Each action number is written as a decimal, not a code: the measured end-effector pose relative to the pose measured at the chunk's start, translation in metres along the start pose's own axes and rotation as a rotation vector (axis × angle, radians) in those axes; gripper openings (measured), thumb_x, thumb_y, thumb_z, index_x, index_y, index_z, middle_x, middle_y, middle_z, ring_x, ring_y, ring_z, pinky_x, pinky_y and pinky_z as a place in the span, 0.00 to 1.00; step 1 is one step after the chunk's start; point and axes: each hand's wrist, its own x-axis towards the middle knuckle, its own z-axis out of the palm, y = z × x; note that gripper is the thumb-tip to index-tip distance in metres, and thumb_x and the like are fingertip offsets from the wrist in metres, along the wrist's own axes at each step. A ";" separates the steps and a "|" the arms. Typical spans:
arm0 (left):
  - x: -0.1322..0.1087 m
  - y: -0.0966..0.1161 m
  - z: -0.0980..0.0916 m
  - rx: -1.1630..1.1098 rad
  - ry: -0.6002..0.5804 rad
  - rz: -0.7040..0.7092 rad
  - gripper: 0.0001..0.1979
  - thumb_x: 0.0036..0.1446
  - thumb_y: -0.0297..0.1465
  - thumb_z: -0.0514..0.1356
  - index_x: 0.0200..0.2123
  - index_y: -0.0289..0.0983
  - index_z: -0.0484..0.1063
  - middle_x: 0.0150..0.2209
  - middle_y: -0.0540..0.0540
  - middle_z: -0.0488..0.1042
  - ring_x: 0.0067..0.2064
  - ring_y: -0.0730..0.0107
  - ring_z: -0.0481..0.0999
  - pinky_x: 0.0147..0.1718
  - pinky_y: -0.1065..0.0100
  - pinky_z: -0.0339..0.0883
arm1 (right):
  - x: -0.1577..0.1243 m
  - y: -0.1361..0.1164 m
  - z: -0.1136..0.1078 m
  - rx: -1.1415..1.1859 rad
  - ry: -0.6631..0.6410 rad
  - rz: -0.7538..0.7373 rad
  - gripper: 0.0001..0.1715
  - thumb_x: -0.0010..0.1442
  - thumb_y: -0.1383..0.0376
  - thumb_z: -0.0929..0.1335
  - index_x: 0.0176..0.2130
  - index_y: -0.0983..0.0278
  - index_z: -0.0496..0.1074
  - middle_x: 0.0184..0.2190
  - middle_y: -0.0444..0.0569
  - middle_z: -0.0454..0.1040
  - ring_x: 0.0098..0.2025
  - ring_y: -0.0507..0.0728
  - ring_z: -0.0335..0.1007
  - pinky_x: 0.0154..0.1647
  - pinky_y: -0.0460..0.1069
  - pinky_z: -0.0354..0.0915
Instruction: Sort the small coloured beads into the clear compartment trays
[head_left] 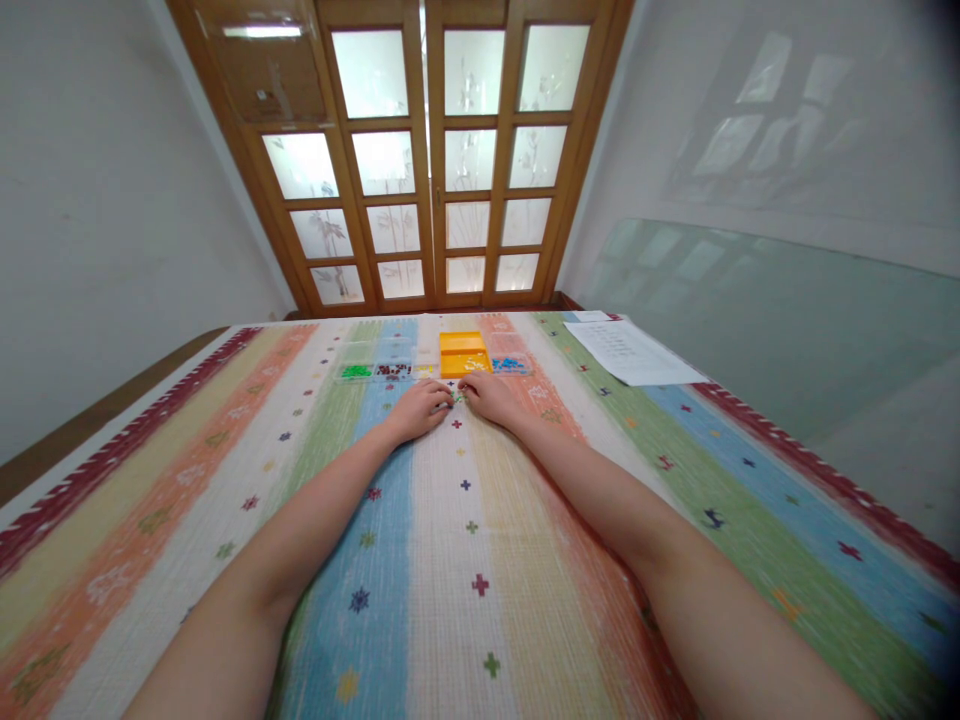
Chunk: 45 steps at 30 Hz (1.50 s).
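Observation:
My left hand (422,408) rests low over the cloth, its fingers curled together toward the middle. Facing it, my right hand (487,397) has thumb and fingers bent in a pinch. Between the fingertips show some tiny green and white pieces (459,398), too small to name; what each hand grips is unclear. Just beyond the hands stands an open orange box (463,345) with small white pieces in it. Beside it are clear boxes with small green pieces (356,371), dark brown pieces (393,370), yellow pieces (424,371) and blue pieces (508,365).
A striped tablecloth (442,600) covers the table. White paper sheets (634,352) with printing lie at the far right. A glass pane (772,320) leans along the right wall. Wooden doors with glass panels (435,160) stand behind the table.

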 end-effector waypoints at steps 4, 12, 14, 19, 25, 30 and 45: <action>0.000 0.001 -0.001 -0.008 0.005 0.009 0.10 0.64 0.29 0.61 0.46 0.42 0.81 0.53 0.43 0.78 0.58 0.56 0.74 0.63 0.51 0.65 | 0.000 -0.001 -0.001 -0.004 -0.007 0.004 0.14 0.68 0.71 0.66 0.46 0.62 0.81 0.46 0.52 0.82 0.49 0.58 0.75 0.54 0.51 0.67; 0.000 0.000 0.000 -0.018 0.010 -0.003 0.07 0.64 0.29 0.61 0.41 0.42 0.81 0.52 0.43 0.78 0.57 0.56 0.73 0.62 0.51 0.65 | 0.000 -0.002 -0.002 -0.005 -0.014 -0.001 0.14 0.68 0.71 0.66 0.45 0.62 0.82 0.45 0.52 0.82 0.48 0.58 0.75 0.53 0.50 0.66; 0.000 -0.001 -0.001 -0.024 0.035 -0.033 0.07 0.64 0.29 0.61 0.42 0.42 0.80 0.51 0.43 0.79 0.56 0.56 0.74 0.62 0.51 0.65 | -0.001 -0.004 -0.004 0.001 -0.018 -0.014 0.14 0.68 0.71 0.66 0.45 0.62 0.82 0.45 0.52 0.81 0.48 0.58 0.75 0.53 0.51 0.66; -0.001 -0.010 -0.002 -0.069 0.159 -0.237 0.07 0.64 0.30 0.59 0.40 0.40 0.79 0.42 0.44 0.80 0.47 0.59 0.77 0.52 0.57 0.70 | -0.004 -0.012 -0.009 0.024 -0.073 -0.141 0.12 0.67 0.70 0.68 0.46 0.60 0.82 0.45 0.51 0.80 0.49 0.59 0.73 0.52 0.51 0.66; -0.003 -0.025 -0.004 -0.184 0.281 -0.419 0.07 0.63 0.30 0.58 0.41 0.39 0.77 0.38 0.47 0.81 0.38 0.65 0.77 0.43 0.64 0.71 | -0.003 -0.016 -0.011 -0.012 -0.139 -0.232 0.10 0.68 0.65 0.70 0.46 0.60 0.82 0.43 0.52 0.77 0.47 0.59 0.72 0.50 0.51 0.65; -0.004 -0.033 -0.003 -0.250 0.319 -0.458 0.07 0.61 0.30 0.59 0.40 0.38 0.77 0.37 0.48 0.81 0.37 0.66 0.77 0.43 0.64 0.72 | -0.005 -0.018 -0.012 -0.005 -0.136 -0.228 0.10 0.70 0.65 0.69 0.46 0.60 0.82 0.43 0.51 0.77 0.47 0.59 0.72 0.48 0.51 0.65; -0.001 -0.012 0.003 -0.229 0.071 -0.238 0.14 0.62 0.28 0.59 0.47 0.40 0.82 0.45 0.46 0.84 0.47 0.62 0.80 0.50 0.61 0.72 | 0.004 0.002 0.000 0.108 0.101 0.079 0.12 0.66 0.72 0.67 0.42 0.62 0.82 0.43 0.51 0.82 0.45 0.58 0.75 0.48 0.50 0.66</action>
